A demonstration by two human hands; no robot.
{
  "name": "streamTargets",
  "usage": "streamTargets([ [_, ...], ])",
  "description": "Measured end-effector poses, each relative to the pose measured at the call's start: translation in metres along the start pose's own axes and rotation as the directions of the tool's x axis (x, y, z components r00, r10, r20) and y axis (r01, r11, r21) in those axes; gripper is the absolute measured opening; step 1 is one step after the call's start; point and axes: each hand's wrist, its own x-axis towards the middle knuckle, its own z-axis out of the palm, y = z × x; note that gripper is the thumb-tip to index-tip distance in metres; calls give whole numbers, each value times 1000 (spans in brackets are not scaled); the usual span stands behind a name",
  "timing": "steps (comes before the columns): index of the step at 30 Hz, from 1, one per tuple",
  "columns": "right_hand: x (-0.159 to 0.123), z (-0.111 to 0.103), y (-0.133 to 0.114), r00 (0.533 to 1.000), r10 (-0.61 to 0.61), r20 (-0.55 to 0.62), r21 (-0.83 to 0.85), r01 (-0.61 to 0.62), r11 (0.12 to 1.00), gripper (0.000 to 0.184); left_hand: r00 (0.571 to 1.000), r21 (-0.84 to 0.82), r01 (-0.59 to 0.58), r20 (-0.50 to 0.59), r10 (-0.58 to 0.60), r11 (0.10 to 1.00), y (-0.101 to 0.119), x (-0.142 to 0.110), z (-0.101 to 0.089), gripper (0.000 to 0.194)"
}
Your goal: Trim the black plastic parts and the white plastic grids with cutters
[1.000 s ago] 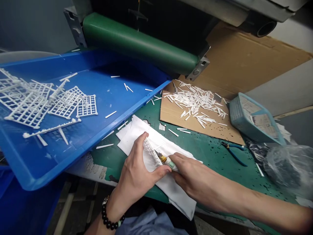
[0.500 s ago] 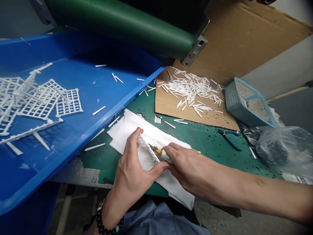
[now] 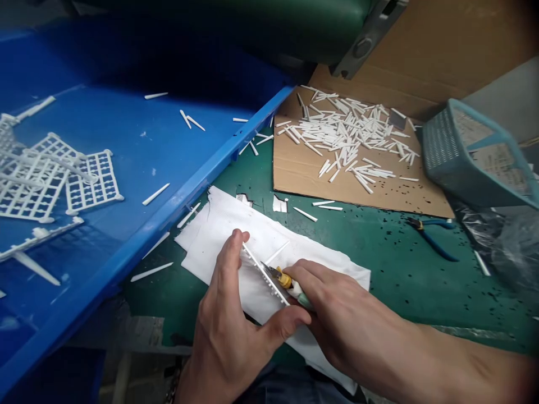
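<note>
My left hand point(image 3: 229, 331) pinches a white plastic grid frame point(image 3: 263, 272) on edge between forefinger and thumb, over a white cloth point(image 3: 219, 230) on the green mat. My right hand point(image 3: 337, 314) is closed on a small cutter with a yellow and green handle point(image 3: 286, 279); its blades touch the frame. One loose white stick point(image 3: 277, 253) lies on the cloth just beyond the cutter.
A big blue tray point(image 3: 138, 163) at left holds more white grid frames point(image 3: 63, 179) and loose sticks. A cardboard sheet point(image 3: 303, 174) carries a heap of cut white sticks point(image 3: 349, 137). Blue-handled pliers point(image 3: 433, 233), a light blue basket point(image 3: 463, 151) and a plastic bag lie at right.
The view has tipped down and closer. Both hands stay on the frame and cutter; a cut stick now lies on the cloth beside the blades.
</note>
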Motion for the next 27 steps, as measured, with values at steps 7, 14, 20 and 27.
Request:
streamTargets([
  [7,-1,15,10,976,-144,-164,-42,139,989,25,1000,6,30,-5,-29,1000,2,-3,1,102],
  [14,0,0,21,954,-195,-229,208,243,948,11,995,-25,-35,92,38,999,0,-2,-7,87],
  [20,11,-8,49,976,-165,-144,912,196,360,40,986,322,-65,-126,111,944,11,-11,-35,64],
  [27,15,2,70,999,11,-52,978,49,203,55,998,754,-48,5,67,655,30,-5,-28,20],
])
